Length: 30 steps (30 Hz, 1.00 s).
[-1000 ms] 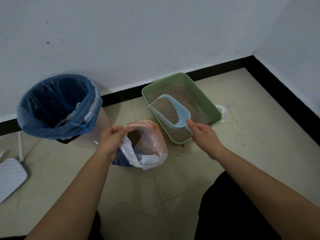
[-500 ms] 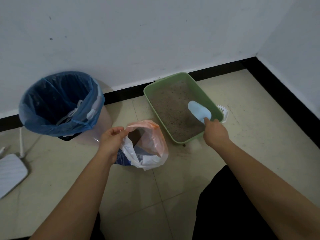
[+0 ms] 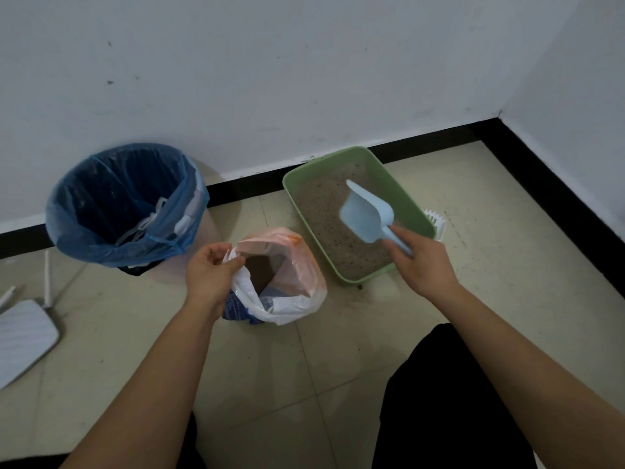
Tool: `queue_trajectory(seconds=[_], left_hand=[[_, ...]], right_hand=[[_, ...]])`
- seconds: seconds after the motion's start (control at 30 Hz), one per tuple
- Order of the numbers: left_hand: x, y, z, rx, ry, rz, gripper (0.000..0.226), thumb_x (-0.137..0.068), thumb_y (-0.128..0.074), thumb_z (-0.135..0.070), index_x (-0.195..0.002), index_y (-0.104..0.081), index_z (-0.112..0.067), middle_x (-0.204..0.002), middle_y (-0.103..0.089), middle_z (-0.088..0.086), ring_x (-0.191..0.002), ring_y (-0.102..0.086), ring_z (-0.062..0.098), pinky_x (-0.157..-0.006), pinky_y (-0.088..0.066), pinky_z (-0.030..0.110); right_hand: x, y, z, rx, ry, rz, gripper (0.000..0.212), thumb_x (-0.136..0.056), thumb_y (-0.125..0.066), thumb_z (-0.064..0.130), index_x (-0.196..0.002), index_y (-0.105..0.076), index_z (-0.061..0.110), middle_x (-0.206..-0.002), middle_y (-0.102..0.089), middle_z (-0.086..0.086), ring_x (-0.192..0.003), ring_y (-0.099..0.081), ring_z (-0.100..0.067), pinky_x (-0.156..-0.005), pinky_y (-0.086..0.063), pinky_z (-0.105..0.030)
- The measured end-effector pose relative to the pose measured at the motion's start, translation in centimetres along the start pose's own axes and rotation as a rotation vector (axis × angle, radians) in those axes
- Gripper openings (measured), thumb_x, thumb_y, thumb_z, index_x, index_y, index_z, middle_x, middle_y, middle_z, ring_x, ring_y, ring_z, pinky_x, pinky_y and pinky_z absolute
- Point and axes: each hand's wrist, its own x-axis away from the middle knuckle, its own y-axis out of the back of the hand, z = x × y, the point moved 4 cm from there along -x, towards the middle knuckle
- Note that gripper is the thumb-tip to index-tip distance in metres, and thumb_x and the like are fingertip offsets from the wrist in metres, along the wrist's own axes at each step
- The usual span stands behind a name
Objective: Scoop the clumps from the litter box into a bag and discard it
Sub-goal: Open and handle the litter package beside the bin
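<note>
Gripping the scoop [image 3: 367,211] by its handle in the right hand [image 3: 422,265], pointing its bowl away and slightly left, over the right half of the litter box [image 3: 368,276]. Pinching the near rim of the bag [image 3: 304,265] with the left hand [image 3: 209,275], propping its mouth open upward. Resting the bag on the floor just left of the box's near corner, so probably needing a dip ahead into the litter [image 3: 324,204], then a short swing leftward.

A white slotted thing [image 3: 436,221] is mostly hidden behind the litter box [image 3: 406,194].
</note>
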Motion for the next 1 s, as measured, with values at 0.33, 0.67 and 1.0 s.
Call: queue_trajectory(seconds=[0.33,0.67,1.0], left_hand=[[-1.0,1.4,0.3,0.089,0.028,-0.055,0.035,-0.08,-0.074,0.0,-0.111,-0.061,-0.01,-0.098,-0.066,0.003,-0.084,-0.063,0.013,-0.069,-0.049,0.022],[-0.6,2.6,-0.8,0.023,-0.106,-0.085,0.027,-0.079,-0.071,0.003,-0.1,-0.061,-0.01,-0.08,-0.066,-0.002,-0.067,-0.062,0.001,-0.061,-0.045,0.014],[-1.8,4.5,0.4,-0.01,-0.129,-0.127,0.021,-0.082,-0.07,-0.001,-0.097,-0.062,-0.012,-0.084,-0.068,-0.001,-0.071,-0.062,0.005,-0.067,-0.048,0.019]], right_hand=[[3.9,-5.9,5.3,0.197,0.45,0.382,0.037,-0.094,-0.048,0.048,-0.124,-0.065,0.035,-0.09,-0.071,0.004,-0.074,-0.064,-0.016,-0.064,-0.051,-0.035],[-0.5,-20.3,12.1,0.37,0.388,0.351,0.026,-0.094,-0.055,0.021,-0.116,-0.067,0.017,-0.112,-0.064,0.003,-0.114,-0.054,-0.018,-0.1,-0.038,-0.024],[-3.9,-23.4,11.4,0.411,0.296,0.632,0.023,-0.094,-0.058,0.03,-0.107,-0.071,0.015,-0.103,-0.068,-0.005,-0.1,-0.06,-0.024,-0.094,-0.047,-0.036]])
